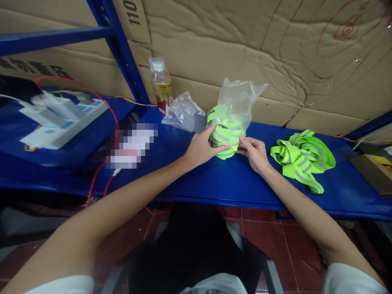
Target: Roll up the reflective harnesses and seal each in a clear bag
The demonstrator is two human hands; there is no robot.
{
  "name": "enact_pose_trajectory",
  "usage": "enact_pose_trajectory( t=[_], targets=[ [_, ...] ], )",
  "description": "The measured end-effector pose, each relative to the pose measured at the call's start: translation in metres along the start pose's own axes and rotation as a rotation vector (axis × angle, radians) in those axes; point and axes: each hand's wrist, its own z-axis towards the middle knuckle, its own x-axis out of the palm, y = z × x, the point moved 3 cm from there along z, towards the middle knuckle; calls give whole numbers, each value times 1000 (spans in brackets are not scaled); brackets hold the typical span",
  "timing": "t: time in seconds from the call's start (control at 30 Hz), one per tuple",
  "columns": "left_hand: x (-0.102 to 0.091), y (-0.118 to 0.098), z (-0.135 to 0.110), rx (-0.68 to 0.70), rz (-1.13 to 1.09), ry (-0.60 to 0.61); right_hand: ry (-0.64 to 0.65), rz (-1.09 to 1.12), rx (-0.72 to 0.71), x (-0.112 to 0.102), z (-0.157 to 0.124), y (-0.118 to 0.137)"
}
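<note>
Rolled neon-yellow reflective straps with grey stripes sit partly inside a clear plastic bag on the blue shelf. My left hand wraps round the roll from the left, thumb on top and fingers low across its front. At the roll's right side, my right hand pinches the bag's lower edge between thumb and fingers. The bag's closed end stands up behind the roll, crumpled. Off to the right of my right hand lies a loose, tangled heap of the same reflective strap.
Behind my left hand are another clear plastic bag and a bottle. A white power strip with plugs, red cables and a blurred-out item are at left. A cardboard box stands at far right; cardboard backs the shelf.
</note>
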Motion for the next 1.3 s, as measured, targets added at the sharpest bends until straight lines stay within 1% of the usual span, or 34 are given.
enact_pose_trajectory(
  t=[0.1, 0.17, 0.23, 0.3, 0.37, 0.43, 0.6, 0.73, 0.87, 0.97, 1.07, 1.17, 1.3],
  targets=[
    [0, 2, 1, -20, -7, 32, 40, 9, 44, -1, 0, 0],
    [-1, 3, 1, -24, -13, 31, 33, 18, 40, -1, 1, 0],
    [-1, 4, 1, -35, -24, 22, 26, 10, -9, -2, 2, 0],
    [0, 6, 1, -50, -62, 13, 49, -33, -87, -1, 2, 2],
    [2, 9, 1, -59, -140, 6, 78, -86, -159, 1, 1, 4],
    [6, 13, 0, -57, -221, -6, 92, -110, -192, 2, 0, 5],
    [18, 26, 0, -43, -311, -20, 97, -62, -160, 3, 1, 5],
    [26, 32, 1, -56, -368, 0, 93, -32, -109, 0, 4, 1],
    [25, 31, 0, -72, -360, -4, 98, -50, -82, -1, 4, 1],
    [21, 28, -2, -56, -344, -22, 103, -32, -67, -1, 3, 3],
    [21, 26, -4, -35, -369, -22, 88, -27, -51, 0, 2, 5],
    [26, 28, -4, -38, -424, -7, 56, -31, -54, -1, 2, 5],
    [33, 33, -2, -90, -575, 41, -4, -66, -93, -1, 1, 3]
  ],
)
